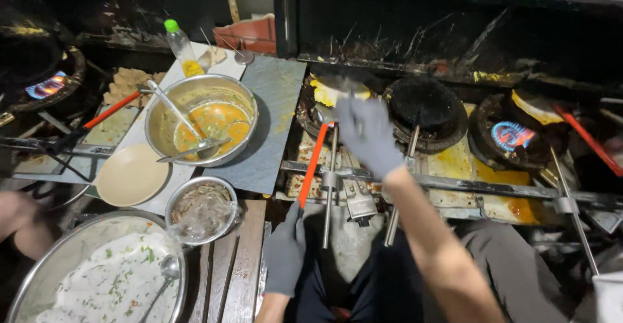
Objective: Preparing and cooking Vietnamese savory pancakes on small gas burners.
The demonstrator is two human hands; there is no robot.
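Left hand [285, 248] grips the orange-handled pan [313, 161], its handle running away toward the burner, where the right hand [366, 135] hovers open.

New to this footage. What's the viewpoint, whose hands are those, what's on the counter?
One picture, from a camera worn on a person's head, looking down at a cooking station. There is no machine: both hands wear grey gloves. The left hand grips the end of an orange-handled tool that reaches toward a small burner pan. The right hand is raised over the burners, blurred, so what it holds is unclear. To the left sit a steel bowl of orange sauce with utensils in it, a beige plate, a small steel bowl, and a large pan of white batter. A flame burns at right.
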